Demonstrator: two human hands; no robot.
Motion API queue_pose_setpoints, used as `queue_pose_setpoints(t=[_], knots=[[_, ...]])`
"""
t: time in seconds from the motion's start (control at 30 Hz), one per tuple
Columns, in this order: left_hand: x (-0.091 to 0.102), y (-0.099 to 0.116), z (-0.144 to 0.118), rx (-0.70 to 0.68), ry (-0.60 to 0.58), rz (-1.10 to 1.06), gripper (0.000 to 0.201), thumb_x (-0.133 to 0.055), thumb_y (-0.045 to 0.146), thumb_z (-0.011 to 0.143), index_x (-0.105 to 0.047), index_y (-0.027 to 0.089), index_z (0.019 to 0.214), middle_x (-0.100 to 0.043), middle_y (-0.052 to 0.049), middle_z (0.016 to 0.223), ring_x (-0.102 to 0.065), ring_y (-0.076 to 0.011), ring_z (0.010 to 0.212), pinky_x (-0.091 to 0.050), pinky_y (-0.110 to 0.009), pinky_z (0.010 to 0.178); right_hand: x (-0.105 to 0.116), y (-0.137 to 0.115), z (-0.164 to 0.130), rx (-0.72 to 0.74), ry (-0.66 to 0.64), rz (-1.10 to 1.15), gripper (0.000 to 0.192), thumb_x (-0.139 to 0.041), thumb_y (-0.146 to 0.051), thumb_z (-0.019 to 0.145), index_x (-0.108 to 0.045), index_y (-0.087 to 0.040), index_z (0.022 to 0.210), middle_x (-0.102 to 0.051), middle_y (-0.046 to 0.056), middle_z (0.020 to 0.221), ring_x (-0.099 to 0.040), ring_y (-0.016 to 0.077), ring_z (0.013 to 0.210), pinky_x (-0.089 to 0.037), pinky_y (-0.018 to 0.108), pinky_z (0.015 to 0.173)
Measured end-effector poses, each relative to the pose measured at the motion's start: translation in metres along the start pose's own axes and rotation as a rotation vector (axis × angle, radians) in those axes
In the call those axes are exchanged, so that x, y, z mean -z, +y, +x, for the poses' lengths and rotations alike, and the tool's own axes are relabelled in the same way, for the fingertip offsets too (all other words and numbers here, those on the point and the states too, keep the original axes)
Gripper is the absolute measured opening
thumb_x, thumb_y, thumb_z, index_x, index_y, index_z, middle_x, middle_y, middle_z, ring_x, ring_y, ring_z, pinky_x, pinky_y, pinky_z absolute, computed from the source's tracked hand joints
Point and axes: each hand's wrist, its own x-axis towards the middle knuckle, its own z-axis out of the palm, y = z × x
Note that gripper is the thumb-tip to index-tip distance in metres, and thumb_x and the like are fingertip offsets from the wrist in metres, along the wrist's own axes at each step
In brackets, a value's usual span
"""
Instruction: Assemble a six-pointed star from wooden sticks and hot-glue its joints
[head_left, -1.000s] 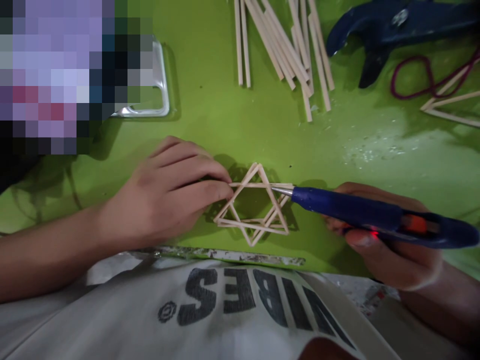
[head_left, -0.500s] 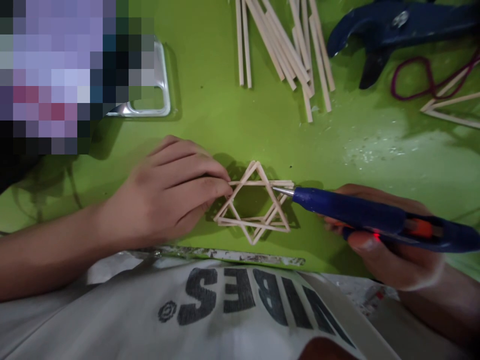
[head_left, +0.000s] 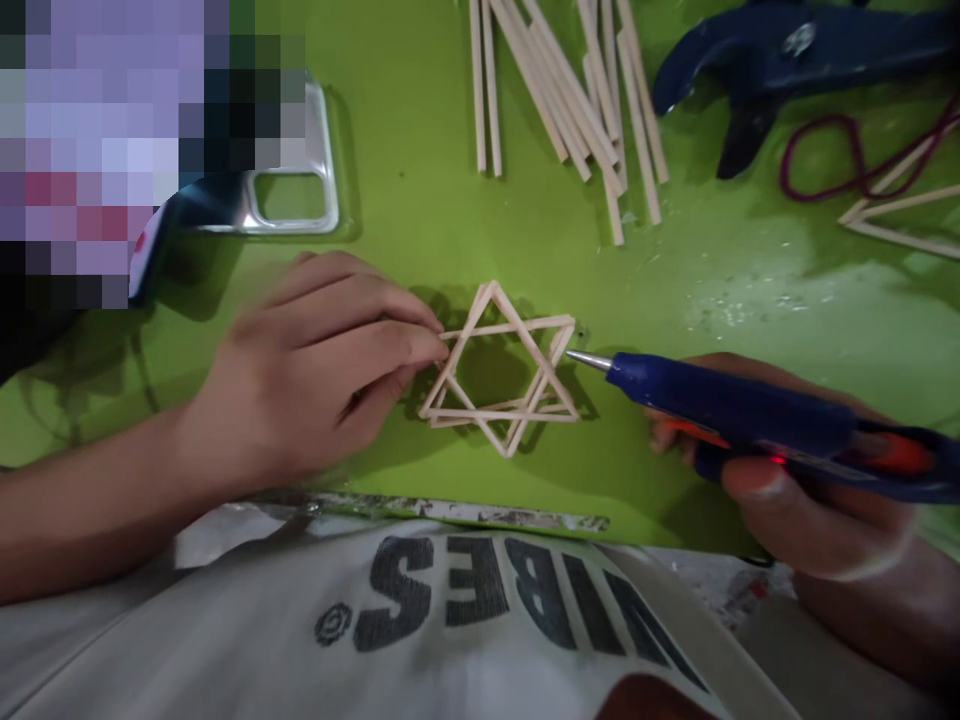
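Green worktop (head_left: 420, 230), glossy, speckled with dried glue near the right. Star (head_left: 499, 370) of thin sticks lying flat near the front edge, pinned at its left point by fingertips of left hand (head_left: 315, 375), fingers nearly closed and pressing rather than gripping, to keep the frame from sliding. Right hand (head_left: 787, 500) wrapped tight round glue gun (head_left: 750, 415), nozzle aimed at the star's right corner, just short of touching. Spare sticks (head_left: 570, 90) fanned out at the back within reach; clamp (head_left: 780, 55) and cord (head_left: 847, 160) off right; phone (head_left: 289, 190) at left.
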Motion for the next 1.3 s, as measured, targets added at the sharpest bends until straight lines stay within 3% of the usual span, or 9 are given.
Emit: queue_pose_setpoints(t=[0.13, 0.37, 0.57, 0.8, 0.97, 1.07, 1.3], knots=[[-0.002, -0.002, 0.0, -0.022, 0.011, -0.018, 0.022, -0.081, 0.01, 0.106, -0.08, 0.026, 0.12, -0.089, -0.002, 0.119, -0.08, -0.0228, 0.099, -0.066, -0.045, 0.089, 0.004, 0.002, 0.002, 0.062, -0.038, -0.073, 0.022, -0.086, -0.047, 0.105, -0.089, -0.026, 0.107, -0.087, 0.013, 0.099, -0.081, 0.0279, 0.08, -0.063, 0.039, 0.055], [0.0, -0.003, 0.001, -0.031, 0.011, -0.029, 0.021, -0.077, 0.01, 0.108, -0.08, 0.027, 0.121, -0.089, -0.004, 0.119, -0.081, -0.023, 0.098, -0.066, -0.046, 0.087, 0.001, 0.005, 0.004, 0.138, -0.035, -0.139, 0.01, -0.086, -0.032, 0.099, -0.086, -0.023, 0.103, -0.087, 0.014, 0.095, -0.087, 0.0311, 0.096, -0.062, 0.034, 0.055], [-0.001, -0.002, 0.001, -0.037, 0.011, -0.025, 0.021, -0.082, 0.006, 0.104, -0.082, 0.022, 0.118, -0.088, -0.006, 0.118, -0.081, -0.0234, 0.099, -0.066, -0.046, 0.087, 0.002, 0.005, 0.002, 0.17, -0.043, -0.139, 0.005, -0.084, -0.025, 0.097, -0.083, -0.023, 0.101, -0.084, 0.011, 0.091, -0.085, 0.0291, 0.093, -0.073, 0.04, 0.081], [0.0, 0.001, -0.001, 0.038, -0.03, 0.043, 0.029, -0.077, 0.011, 0.111, -0.075, 0.038, 0.122, -0.086, 0.003, 0.122, -0.083, -0.0226, 0.1, -0.072, -0.051, 0.089, 0.003, 0.01, 0.003, 0.223, -0.084, -0.138, 0.009, -0.083, -0.018, 0.097, -0.082, -0.021, 0.106, -0.083, 0.011, 0.095, -0.082, 0.0257, 0.093, -0.071, 0.035, 0.077], [-0.001, 0.0, -0.002, 0.007, -0.003, 0.018, 0.021, -0.081, 0.011, 0.109, -0.078, 0.027, 0.122, -0.087, 0.001, 0.122, -0.083, -0.024, 0.099, -0.071, -0.051, 0.085, 0.001, 0.008, 0.006, 0.208, -0.081, -0.126, 0.009, -0.082, -0.018, 0.097, -0.081, -0.021, 0.105, -0.082, 0.01, 0.094, -0.08, 0.0241, 0.093, -0.07, 0.034, 0.078], [-0.001, -0.001, -0.003, 0.01, -0.001, 0.014, 0.02, -0.08, 0.011, 0.11, -0.079, 0.027, 0.122, -0.086, 0.001, 0.122, -0.082, -0.0236, 0.099, -0.072, -0.051, 0.086, 0.001, 0.007, 0.007, 0.207, -0.085, -0.128, 0.009, -0.083, -0.017, 0.096, -0.08, -0.021, 0.103, -0.082, 0.01, 0.093, -0.079, 0.0233, 0.09, -0.07, 0.034, 0.077], [0.003, 0.003, -0.001, 0.069, -0.069, 0.047, 0.04, -0.076, 0.01, 0.108, -0.071, 0.046, 0.124, -0.087, 0.003, 0.124, -0.082, -0.0238, 0.1, -0.073, -0.054, 0.092, 0.001, 0.006, 0.007, 0.192, -0.069, -0.13, 0.007, -0.083, -0.018, 0.095, -0.077, -0.021, 0.096, -0.081, 0.009, 0.089, -0.076, 0.0212, 0.083, -0.068, 0.033, 0.072]])
